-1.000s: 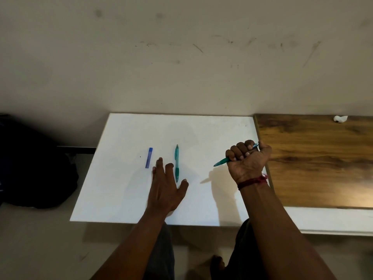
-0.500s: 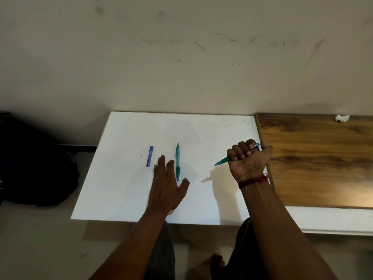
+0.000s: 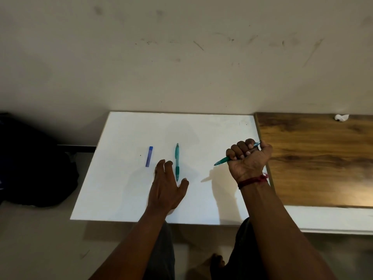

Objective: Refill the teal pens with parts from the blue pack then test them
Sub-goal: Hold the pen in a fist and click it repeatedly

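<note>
White board (image 3: 201, 128) fills the middle of the frame, set against a scuffed wall, with a wooden top (image 3: 312, 168) on its right and a dark bag (image 3: 30, 168) at the left edge. The blue pack (image 3: 149, 156) lies left of centre, apparently unopened. Just to its right lies the loose pen (image 3: 177, 158), pointing up the frame.

Hardly anything has changed over the last second: both hands sit where they were, and pack and loose pen have not shifted. The left hand (image 3: 167, 188) is spread, its fingers loosely bent and holding nothing. It sits below the pack, and the loose pen's lower end falls between forefinger and thumb; whether they touch it I cannot tell. The right hand (image 3: 249, 158), a red thread (image 3: 253, 179) at the wrist, is a fist around the held pen (image 3: 222, 160), tip sticking out to the left and the other end by the thumb.

With nothing opened, refilling seems not yet begun. This reads as a pause, probably before the left hand goes for the pack or the loose pen.
</note>
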